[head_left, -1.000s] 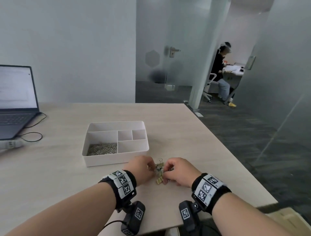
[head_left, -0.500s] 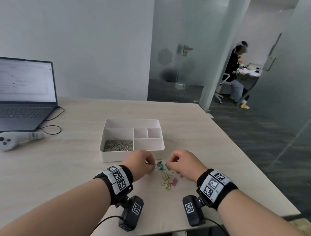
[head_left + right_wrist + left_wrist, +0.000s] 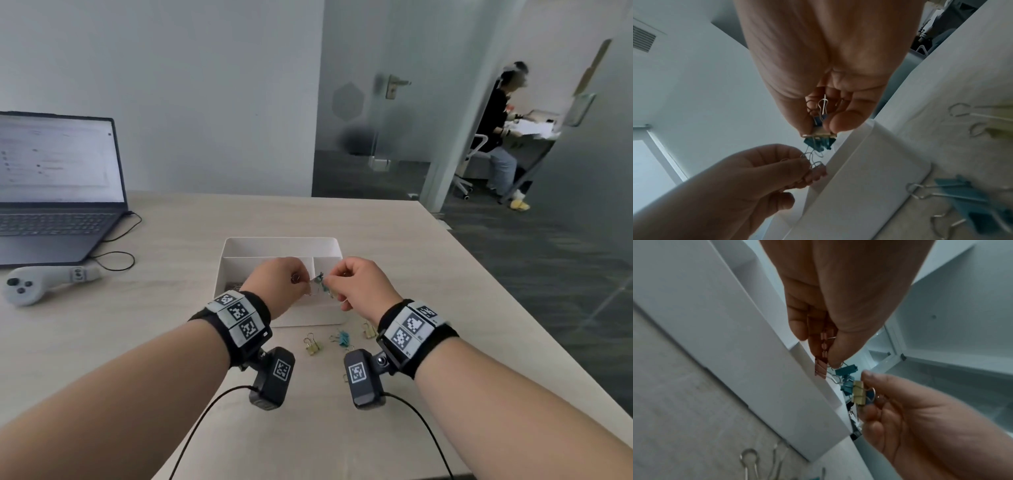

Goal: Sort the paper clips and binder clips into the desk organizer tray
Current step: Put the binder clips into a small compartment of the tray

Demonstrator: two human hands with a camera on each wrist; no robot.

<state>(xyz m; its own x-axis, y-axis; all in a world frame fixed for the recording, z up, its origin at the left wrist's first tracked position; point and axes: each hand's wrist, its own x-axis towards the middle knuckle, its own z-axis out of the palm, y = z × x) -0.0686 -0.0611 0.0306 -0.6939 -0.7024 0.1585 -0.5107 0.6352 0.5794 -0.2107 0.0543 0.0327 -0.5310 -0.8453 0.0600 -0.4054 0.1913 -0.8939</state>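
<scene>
Fingers of my left hand (image 3: 278, 287) curl round a stack of pink binder clips (image 3: 821, 365), pinching them against the thumb. Just right of that, my right hand (image 3: 359, 287) pinches a yellow binder clip (image 3: 858, 393) with a blue one behind it, wire loops lying in my palm. Between the two grips hang teal binder clips (image 3: 846, 369), tangled by their wire handles to both bunches. Directly beneath both hands sits the white desk organizer tray (image 3: 281, 244); paper clips (image 3: 234, 285) show in its compartment left of my left wrist. Nearer to me than the tray, loose binder clips (image 3: 313, 344) lie on the table (image 3: 171, 308). Far off to my left stand a controller (image 3: 37, 282) and a laptop (image 3: 58, 192).
</scene>
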